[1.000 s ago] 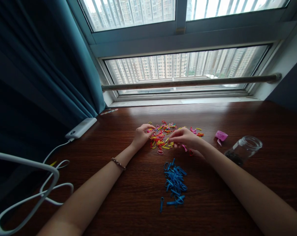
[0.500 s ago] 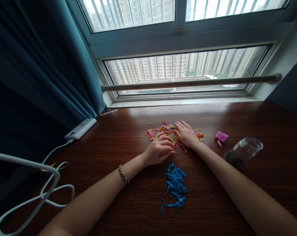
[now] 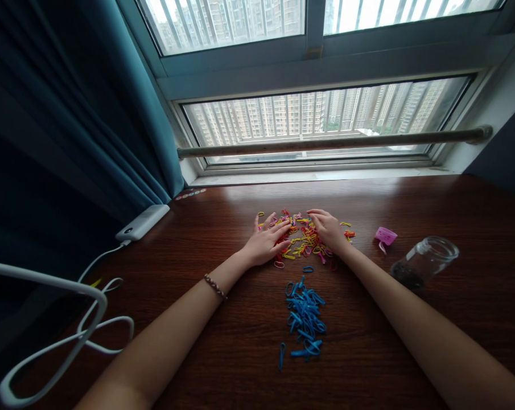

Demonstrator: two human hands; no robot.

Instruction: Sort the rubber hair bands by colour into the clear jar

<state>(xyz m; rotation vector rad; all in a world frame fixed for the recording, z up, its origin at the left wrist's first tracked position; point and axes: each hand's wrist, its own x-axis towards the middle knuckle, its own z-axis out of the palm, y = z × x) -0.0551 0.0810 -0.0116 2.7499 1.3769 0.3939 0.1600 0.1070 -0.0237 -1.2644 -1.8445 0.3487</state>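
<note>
Many small red, yellow and pink bands (image 3: 306,244) lie loosely spread on the dark wooden table (image 3: 223,216). My left hand (image 3: 266,242) rests on the left part of this pile, palm down with its fingers spread. On the pile's right side is my right hand (image 3: 328,230), its fingers bent over the bands; whether they pinch anything is hidden. A heap of blue bands (image 3: 306,313) lies nearer to me. One blue band (image 3: 308,269) sits between the two piles, and another (image 3: 281,356) lies apart at the lower left of the heap.
At the right are a pink plastic clip (image 3: 386,236) and a clear glass jar (image 3: 425,262) with dark contents, tilted on its side. A white power bank (image 3: 143,222) with a cable (image 3: 99,324) is at the left, beside the blue curtain. A window with a rail stands behind.
My left hand has moved back and left onto the pile, its fingers spreading. The single blue band beside its fingertips now lies uncovered. My right hand has shifted slightly right, its fingers more bent.
</note>
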